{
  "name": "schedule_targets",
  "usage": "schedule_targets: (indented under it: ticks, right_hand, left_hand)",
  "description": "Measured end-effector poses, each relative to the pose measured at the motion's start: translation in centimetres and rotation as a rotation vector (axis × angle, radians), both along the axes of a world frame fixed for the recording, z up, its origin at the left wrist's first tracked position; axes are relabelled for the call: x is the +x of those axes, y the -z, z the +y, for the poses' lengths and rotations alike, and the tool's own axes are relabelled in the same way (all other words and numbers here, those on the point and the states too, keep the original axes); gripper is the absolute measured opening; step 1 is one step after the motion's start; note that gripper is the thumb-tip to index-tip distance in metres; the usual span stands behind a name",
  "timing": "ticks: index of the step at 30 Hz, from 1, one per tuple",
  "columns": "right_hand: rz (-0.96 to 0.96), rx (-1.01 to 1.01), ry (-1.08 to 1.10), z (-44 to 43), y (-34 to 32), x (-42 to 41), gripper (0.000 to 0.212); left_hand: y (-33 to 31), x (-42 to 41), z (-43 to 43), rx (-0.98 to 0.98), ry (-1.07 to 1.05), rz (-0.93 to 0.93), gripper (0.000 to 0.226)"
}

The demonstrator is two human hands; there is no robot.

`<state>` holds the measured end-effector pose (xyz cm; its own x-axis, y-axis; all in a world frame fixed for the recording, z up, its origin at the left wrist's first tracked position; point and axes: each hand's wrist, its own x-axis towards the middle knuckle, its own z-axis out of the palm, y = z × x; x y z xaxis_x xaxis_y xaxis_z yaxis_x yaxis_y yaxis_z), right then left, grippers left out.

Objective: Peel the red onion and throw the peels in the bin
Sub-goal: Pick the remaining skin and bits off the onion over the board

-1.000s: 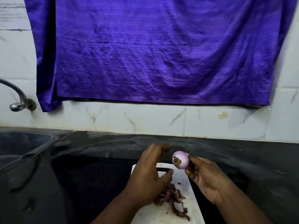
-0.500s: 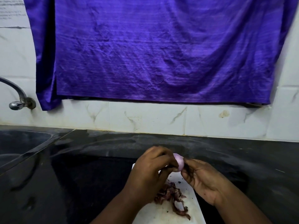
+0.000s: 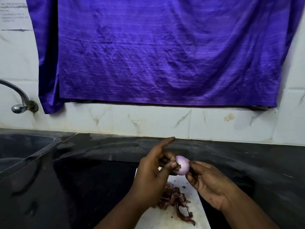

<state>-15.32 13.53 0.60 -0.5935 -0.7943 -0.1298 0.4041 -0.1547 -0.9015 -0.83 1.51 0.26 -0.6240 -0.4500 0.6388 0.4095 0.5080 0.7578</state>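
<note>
The small pale-purple red onion [image 3: 182,165] is held in the air above the white cutting board [image 3: 166,219]. My right hand [image 3: 208,182] grips it from the right with curled fingers. My left hand [image 3: 152,177] pinches the brown root end on the onion's left side, its index finger pointing straight out. A pile of dark red peels [image 3: 175,198] lies on the board below my hands. No bin is in view.
The black stone counter [image 3: 82,179] runs along a white tiled wall. A sink [image 3: 21,149] with a metal tap [image 3: 19,103] is at the left. A purple cloth [image 3: 165,50] hangs on the wall behind.
My left hand closed in on the onion from a little apart and now pinches its root end, index finger extended. The onion turned slightly in my right hand.
</note>
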Motion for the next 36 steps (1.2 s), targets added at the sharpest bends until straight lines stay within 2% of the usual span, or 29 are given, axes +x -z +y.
schedule_targets:
  ticks: [2,4,6,7,8,11,14,20,27,32,36]
  right_hand:
    - [-0.011,-0.004,0.018,-0.1,0.0,0.0,0.015]
    - [-0.024,-0.002,0.046,-0.2,0.0,0.1,0.014]
    - [-0.028,0.002,0.092,-0.3,-0.1,0.0,0.012]
    - [-0.023,0.001,0.119,-0.3,-0.1,-0.1,0.011]
    - [-0.012,0.001,0.143,-0.3,-0.1,-0.1,0.01]
    - [0.057,0.008,0.164,-0.3,0.2,-0.1,0.013]
    - [0.117,0.02,0.155,-0.5,0.2,0.3,0.017]
    - [0.213,0.035,0.174,-0.3,-0.2,0.4,0.016]
    - [0.344,0.008,0.238,-0.4,-0.5,1.0,0.017]
    - [0.518,-0.009,0.501,-0.5,-0.6,0.1,0.021]
    - [0.585,-0.031,0.523,-0.2,-0.6,-0.4,0.021]
  left_hand:
    - [-0.2,0.0,-0.1,0.258,0.091,0.004,0.051]
    - [-0.3,-0.1,-0.2,0.361,0.06,0.006,0.036]
    - [-0.1,-0.2,-0.5,0.339,-0.008,0.0,0.022]
    - [0.1,-0.2,-0.7,0.245,-0.073,-0.023,0.014]
    - [0.4,-0.2,-0.9,0.098,-0.15,-0.065,0.015]
    - [0.9,0.0,-1.1,-0.318,-0.271,-0.286,0.051]
    - [1.1,0.0,-0.8,-0.439,-0.26,-0.419,0.054]
    - [1.0,-0.1,-0.7,-0.414,-0.167,-0.383,0.036]
    - [0.5,0.0,-0.3,-0.333,-0.052,-0.294,0.044]
    - [0.5,-0.3,-0.3,-0.216,-0.058,-0.211,0.05]
    - [0.3,0.3,-0.4,-0.201,-0.176,-0.326,0.072]
